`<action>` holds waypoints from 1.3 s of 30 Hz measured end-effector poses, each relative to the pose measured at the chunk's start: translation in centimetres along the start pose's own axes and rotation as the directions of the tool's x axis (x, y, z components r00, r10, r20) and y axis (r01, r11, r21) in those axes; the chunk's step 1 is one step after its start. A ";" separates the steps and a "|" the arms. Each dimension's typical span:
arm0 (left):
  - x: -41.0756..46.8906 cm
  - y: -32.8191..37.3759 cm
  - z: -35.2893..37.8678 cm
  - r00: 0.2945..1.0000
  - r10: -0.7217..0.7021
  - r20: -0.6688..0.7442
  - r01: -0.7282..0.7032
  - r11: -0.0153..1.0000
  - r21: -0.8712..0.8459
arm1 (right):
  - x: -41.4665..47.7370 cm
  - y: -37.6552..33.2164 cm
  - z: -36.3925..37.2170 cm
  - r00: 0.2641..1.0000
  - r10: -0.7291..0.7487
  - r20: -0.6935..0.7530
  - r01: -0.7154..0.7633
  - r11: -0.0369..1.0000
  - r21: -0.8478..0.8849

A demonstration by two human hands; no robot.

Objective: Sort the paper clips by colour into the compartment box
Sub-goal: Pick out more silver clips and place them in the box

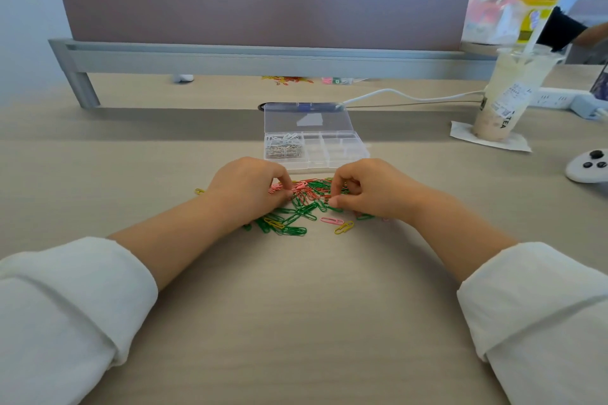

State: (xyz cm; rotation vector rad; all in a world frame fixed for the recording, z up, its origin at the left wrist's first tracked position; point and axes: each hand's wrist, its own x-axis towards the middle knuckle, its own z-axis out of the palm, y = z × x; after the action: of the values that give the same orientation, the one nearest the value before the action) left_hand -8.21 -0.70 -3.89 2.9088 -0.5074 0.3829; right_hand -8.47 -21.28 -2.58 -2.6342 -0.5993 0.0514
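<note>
I'm picking: left hand (250, 187) and right hand (365, 191), fingers curled, each pinch paper clips (302, 207) heaped on the table (296, 306); next, I reckon, one colour goes into the compartment box (342, 154) at twelve o'clock.

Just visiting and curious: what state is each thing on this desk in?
Compartment box, lid open; two left compartments hold clips.
Paper clips, loose mixed pile on desk.
Left hand, fingers curled, pinching pink clips.
Right hand, pinching a green clip.
Tea cup, upright, straw in.
</note>
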 end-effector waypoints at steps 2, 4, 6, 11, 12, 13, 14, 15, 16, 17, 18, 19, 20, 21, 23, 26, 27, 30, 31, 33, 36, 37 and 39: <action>0.1 -0.1 -0.1 1.000 -0.010 0.021 0.010 1.000 -0.010 | 0.0 0.0 0.0 1.000 0.005 0.020 -0.005 1.000 -0.017; 0.1 -0.1 -0.2 0.999 -0.008 0.034 0.008 1.000 -0.023 | 0.1 0.0 0.2 1.000 0.003 0.020 -0.002 0.999 -0.034; 0.2 0.0 -0.2 0.999 0.012 0.049 -0.011 1.000 -0.012 | 0.3 -0.1 0.4 1.000 0.001 0.029 0.001 0.998 -0.059; 0.1 -0.1 0.1 0.996 0.046 0.071 -0.048 0.999 0.020 | 0.3 -0.4 0.8 0.999 0.026 0.026 -0.024 0.996 -0.082; 0.1 -0.1 0.1 0.997 0.039 0.063 -0.039 0.999 0.002 | 0.4 -0.4 0.8 0.999 0.034 0.009 -0.033 0.997 -0.072; 0.1 -0.1 0.2 0.998 0.032 0.053 -0.031 0.999 -0.026 | 0.4 -0.5 0.9 0.999 0.042 -0.007 -0.042 0.997 -0.062; 0.1 -0.1 0.2 0.999 0.032 0.044 -0.029 0.998 -0.057 | 0.5 -0.5 0.9 0.999 0.047 -0.017 -0.048 0.997 -0.059; 0.1 -0.2 0.2 0.999 0.038 0.040 -0.034 0.996 -0.085 | 0.5 -0.5 0.9 0.998 0.052 -0.019 -0.053 0.997 -0.059; 0.0 -0.2 0.2 0.998 0.047 0.038 -0.043 0.993 -0.113 | 0.5 -0.4 1.0 0.998 0.055 -0.019 -0.056 0.997 -0.056; 0.0 -0.2 0.2 0.998 0.055 0.036 -0.049 0.988 -0.144 | 0.5 -0.4 1.0 0.998 0.057 -0.023 -0.058 0.997 -0.042; -0.1 -0.2 0.2 0.998 0.062 0.030 -0.056 0.983 -0.176 | 0.6 -0.5 1.0 0.998 0.054 -0.033 -0.055 0.998 -0.018; -0.1 -0.2 0.2 0.998 0.064 0.020 -0.058 0.976 -0.209 | 0.6 -0.5 1.1 0.998 0.049 -0.047 -0.049 0.999 0.008; -0.1 -0.2 0.2 0.998 0.061 0.003 -0.058 0.966 -0.250 | 0.7 -0.5 1.1 0.997 0.046 -0.061 -0.044 0.999 0.031; 0.0 -0.2 0.3 0.999 0.054 -0.009 -0.054 0.956 -0.289 | 0.8 -0.6 1.2 0.997 0.044 -0.071 -0.041 0.998 0.049; 0.1 -0.2 0.4 0.999 0.051 -0.019 -0.054 0.940 -0.337 | 1.0 -0.8 1.4 0.996 0.046 -0.078 -0.041 0.997 0.069; 0.2 -0.2 0.3 0.999 0.033 0.021 -0.024 0.932 -0.361 | 1.5 -1.3 1.9 0.994 0.071 -0.089 -0.069 0.997 0.024; 0.2 -0.2 0.3 0.999 0.013 0.029 -0.001 0.926 -0.377 | 1.6 -1.6 1.9 0.992 0.084 -0.096 -0.082 0.996 0.021; 0.3 -0.1 0.0 0.999 -0.039 0.015 0.042 0.904 -0.426 | 2.0 -2.2 2.0 0.986 0.111 -0.125 -0.106 0.993 0.043; 0.3 0.0 0.0 0.999 -0.039 0.002 0.037 0.907 -0.419 | 2.2 -2.2 2.2 0.984 0.106 -0.141 -0.103 0.994 0.030; 0.3 -0.1 0.0 1.000 -0.007 -0.022 -0.002 0.925 -0.379 | 2.3 -2.0 2.5 0.983 0.099 -0.156 -0.105 0.994 -0.028; 0.1 -0.1 0.1 0.996 0.077 -0.044 -0.086 0.955 -0.285 | 2.1 -1.5 2.6 0.985 0.097 -0.144 -0.111 0.989 -0.095; 0.0 -0.2 0.0 0.992 0.113 -0.051 -0.123 0.957 -0.263 | 2.0 -1.5 2.5 0.985 0.089 -0.146 -0.105 0.989 -0.107; -0.2 -0.1 -0.2 0.985 0.173 -0.022 -0.174 0.961 -0.213 | 1.8 -1.4 2.2 0.986 0.079 -0.147 -0.097 0.989 -0.114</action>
State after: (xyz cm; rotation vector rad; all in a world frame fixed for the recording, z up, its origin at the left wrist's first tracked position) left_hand -8.40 -0.46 -3.79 2.6643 -0.7572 0.3327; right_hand -7.68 -18.43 -3.89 -2.7516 -0.4503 -0.1495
